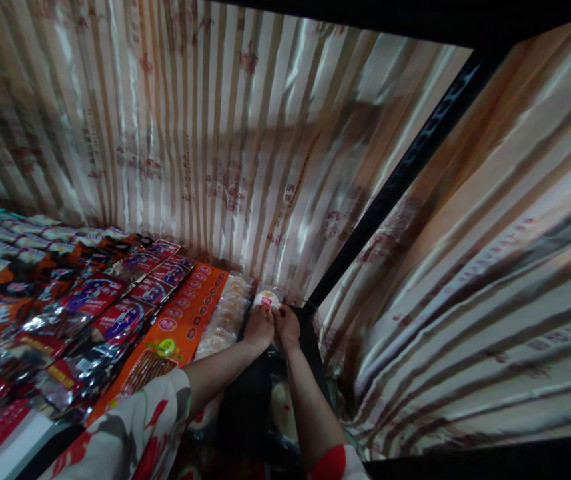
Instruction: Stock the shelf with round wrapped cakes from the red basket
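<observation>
My left hand (259, 328) and my right hand (286, 327) reach together to the far end of a dark shelf. Both close their fingers on a small clear snack packet (266, 299) with a white and red label. It stands upright at the back of the shelf, next to a row of pale biscuit packets (225, 313). My sleeves are white with a red and grey print.
Rows of orange packets (180, 323) and red and dark snack bags (95, 300) fill the shelf on the left. A striped shiny backing (205, 133) covers the rear wall. A black upright post (405, 173) divides it from the striped panel (490, 280) on the right.
</observation>
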`<state>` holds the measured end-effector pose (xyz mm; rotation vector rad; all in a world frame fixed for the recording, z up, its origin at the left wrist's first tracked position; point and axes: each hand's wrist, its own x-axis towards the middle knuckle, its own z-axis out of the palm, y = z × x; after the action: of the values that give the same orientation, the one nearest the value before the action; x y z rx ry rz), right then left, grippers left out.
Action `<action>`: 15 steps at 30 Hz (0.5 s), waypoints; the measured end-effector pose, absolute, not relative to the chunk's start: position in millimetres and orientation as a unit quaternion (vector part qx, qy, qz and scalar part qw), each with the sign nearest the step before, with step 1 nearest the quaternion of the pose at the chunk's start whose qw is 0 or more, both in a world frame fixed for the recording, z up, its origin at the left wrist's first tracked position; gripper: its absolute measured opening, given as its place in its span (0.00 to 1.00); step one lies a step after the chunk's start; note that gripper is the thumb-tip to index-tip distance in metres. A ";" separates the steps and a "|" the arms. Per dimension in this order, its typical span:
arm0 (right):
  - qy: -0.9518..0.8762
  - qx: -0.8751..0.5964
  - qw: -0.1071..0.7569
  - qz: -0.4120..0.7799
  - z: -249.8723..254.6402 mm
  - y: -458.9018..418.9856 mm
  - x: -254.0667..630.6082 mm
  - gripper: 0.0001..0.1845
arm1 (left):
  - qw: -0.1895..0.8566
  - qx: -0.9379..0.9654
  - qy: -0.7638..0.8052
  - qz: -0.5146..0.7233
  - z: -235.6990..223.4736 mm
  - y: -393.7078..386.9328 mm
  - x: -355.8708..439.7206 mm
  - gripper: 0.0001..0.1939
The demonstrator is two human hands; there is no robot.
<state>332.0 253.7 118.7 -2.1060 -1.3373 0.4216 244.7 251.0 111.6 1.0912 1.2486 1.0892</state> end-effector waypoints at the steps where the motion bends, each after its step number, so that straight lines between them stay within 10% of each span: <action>1: -0.507 -0.794 0.296 0.161 118.1 256.9 331.4 0.15 | 0.547 0.463 0.526 0.458 110.8 253.9 245.3 0.13; 15: -0.536 -0.804 0.221 0.130 120.2 282.8 330.5 0.16 | 0.552 0.485 0.518 0.438 99.5 274.5 240.1 0.18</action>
<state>330.5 282.8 120.2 -2.2240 -1.4818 0.3591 240.1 274.5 99.5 1.1458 1.2260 1.0355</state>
